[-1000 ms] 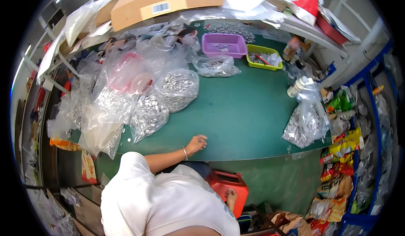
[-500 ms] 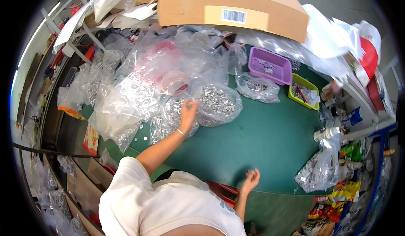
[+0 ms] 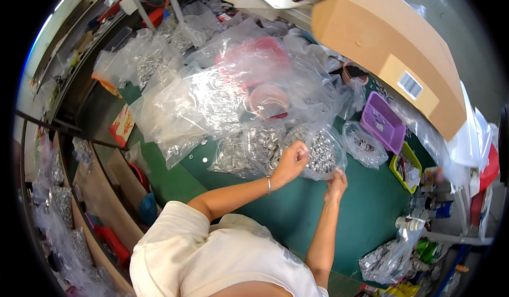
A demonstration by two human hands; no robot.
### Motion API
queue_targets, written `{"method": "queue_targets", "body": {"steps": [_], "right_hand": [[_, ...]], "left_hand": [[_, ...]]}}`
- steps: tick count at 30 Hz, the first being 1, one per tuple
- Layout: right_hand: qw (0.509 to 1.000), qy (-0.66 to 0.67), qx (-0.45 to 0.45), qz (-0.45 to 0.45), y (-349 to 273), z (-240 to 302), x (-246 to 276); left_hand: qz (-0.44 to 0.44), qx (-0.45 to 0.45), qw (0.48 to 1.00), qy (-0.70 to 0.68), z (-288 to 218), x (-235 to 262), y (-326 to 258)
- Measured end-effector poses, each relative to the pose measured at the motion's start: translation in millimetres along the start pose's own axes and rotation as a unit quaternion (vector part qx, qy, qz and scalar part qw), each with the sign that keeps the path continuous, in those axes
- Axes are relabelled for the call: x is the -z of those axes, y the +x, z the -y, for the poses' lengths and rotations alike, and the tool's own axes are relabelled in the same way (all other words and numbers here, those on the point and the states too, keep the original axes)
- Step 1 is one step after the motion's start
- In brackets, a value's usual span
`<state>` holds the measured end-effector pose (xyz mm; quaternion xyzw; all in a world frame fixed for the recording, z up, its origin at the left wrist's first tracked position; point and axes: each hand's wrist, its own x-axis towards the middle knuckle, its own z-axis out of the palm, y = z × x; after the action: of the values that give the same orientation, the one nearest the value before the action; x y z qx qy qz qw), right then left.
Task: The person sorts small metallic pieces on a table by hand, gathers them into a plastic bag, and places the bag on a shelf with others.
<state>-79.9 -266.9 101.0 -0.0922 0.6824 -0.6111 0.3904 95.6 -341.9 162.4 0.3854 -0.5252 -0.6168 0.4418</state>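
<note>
A clear plastic bag of small shiny metal parts (image 3: 322, 151) lies open on the green table in front of me. My left hand (image 3: 291, 162), with a bracelet at the wrist, is closed at the bag's near left side, fingers curled on the plastic. My right hand (image 3: 335, 185) pinches the rim of the same bag at its near right. Left of it, touching, sits another bag of metal parts (image 3: 261, 144). The fingertips of both hands are partly hidden.
Behind are piled clear bags and a pink tub (image 3: 269, 102). To the right stand a small bag of parts (image 3: 365, 144), a purple basket (image 3: 393, 131) and a lime-green basket (image 3: 418, 165). A large cardboard box (image 3: 371, 37) overhangs the back. A filled bag (image 3: 384, 260) lies near right.
My view has turned, so the scene sits differently. My right hand has come from the near table edge up to the bag. My left hand has moved to the bag's near left side.
</note>
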Motion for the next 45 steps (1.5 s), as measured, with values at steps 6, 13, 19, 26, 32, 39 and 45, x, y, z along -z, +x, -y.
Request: {"method": "queue_targets", "body": {"steps": [6, 13, 19, 26, 32, 39, 45], "right_hand": [[0.990, 0.124, -0.024, 0.059, -2.8, 10.4, 19.4], [0.975, 0.212, 0.045, 0.047, -33.2, -13.1, 26.4], [0.996, 0.078, -0.040, 0.019, -59.1, -114.8, 4.6], [0.961, -0.200, -0.089, 0.167, -71.9, -80.0, -101.6], [0.775, -0.605, 0.160, 0.091, -44.9, -82.1, -122.5], [0.913, -0.357, 0.167, 0.105, -92.7, -69.5, -112.6], [0.964, -0.210, 0.142, 0.076, -155.5, -52.1, -117.8]], "left_hand": [[0.025, -0.099, 0.985, 0.136, -16.5, 11.7, -10.7], [-0.186, -0.017, 0.970, 0.153, 52.3, 68.6, -74.2], [-0.230, 0.055, 0.949, 0.208, 66.4, 123.6, -111.4], [-0.253, 0.060, 0.934, 0.247, 60.4, 138.5, -19.8], [-0.173, 0.066, 0.917, 0.354, 96.4, 162.8, 42.9], [-0.031, -0.149, 0.964, 0.218, 21.1, 172.8, 22.4], [0.023, -0.070, 0.986, 0.152, -70.7, 182.2, -5.4]]}}
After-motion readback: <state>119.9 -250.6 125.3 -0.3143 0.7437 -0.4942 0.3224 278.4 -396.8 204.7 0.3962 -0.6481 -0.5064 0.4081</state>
